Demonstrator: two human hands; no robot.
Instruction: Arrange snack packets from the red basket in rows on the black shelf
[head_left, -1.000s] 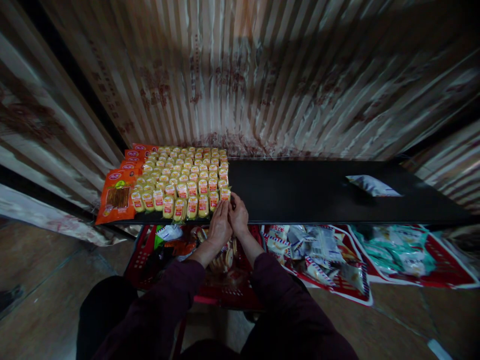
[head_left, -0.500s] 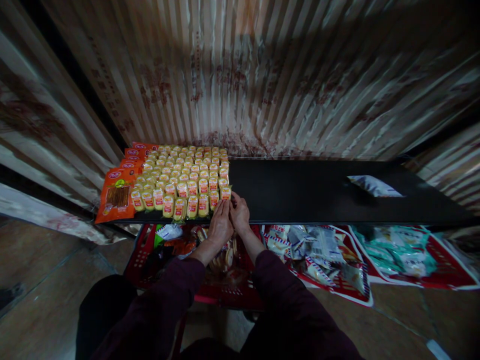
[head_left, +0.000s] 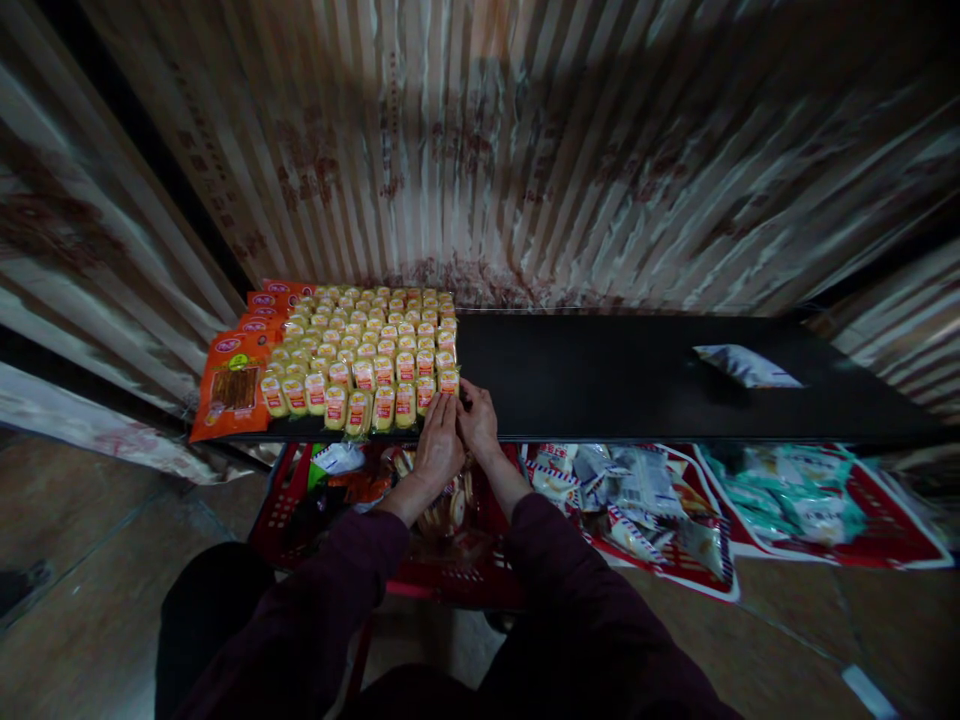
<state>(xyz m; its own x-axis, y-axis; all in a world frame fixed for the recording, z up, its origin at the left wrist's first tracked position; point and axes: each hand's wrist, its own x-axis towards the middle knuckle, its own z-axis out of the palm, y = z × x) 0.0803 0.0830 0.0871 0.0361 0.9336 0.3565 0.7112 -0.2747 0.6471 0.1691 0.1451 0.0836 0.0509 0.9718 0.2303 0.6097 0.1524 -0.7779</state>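
Rows of small yellow wrapped cakes (head_left: 364,375) stand upright on the left part of a black shelf (head_left: 585,375). At the front right corner of these rows, both hands are around one wrapped cake (head_left: 448,381). My left hand (head_left: 441,440) has its fingers pressed together against the lower front of that cake. My right hand (head_left: 478,420) is closed at the cake's right side, its fingertips partly hidden. Orange snack bags (head_left: 234,385) lie overlapping in a line at the left of the cakes.
Below the shelf stand red baskets: one with mixed snacks (head_left: 352,490), one with white-and-blue packets (head_left: 649,485), one with teal packets (head_left: 806,495). A single white-and-blue packet (head_left: 746,366) lies on the shelf's right part. Patterned draped sheeting (head_left: 465,150) hangs behind.
The view has shifted slightly. Both hands stay at the same front corner cake, with almost no movement relative to the rows.
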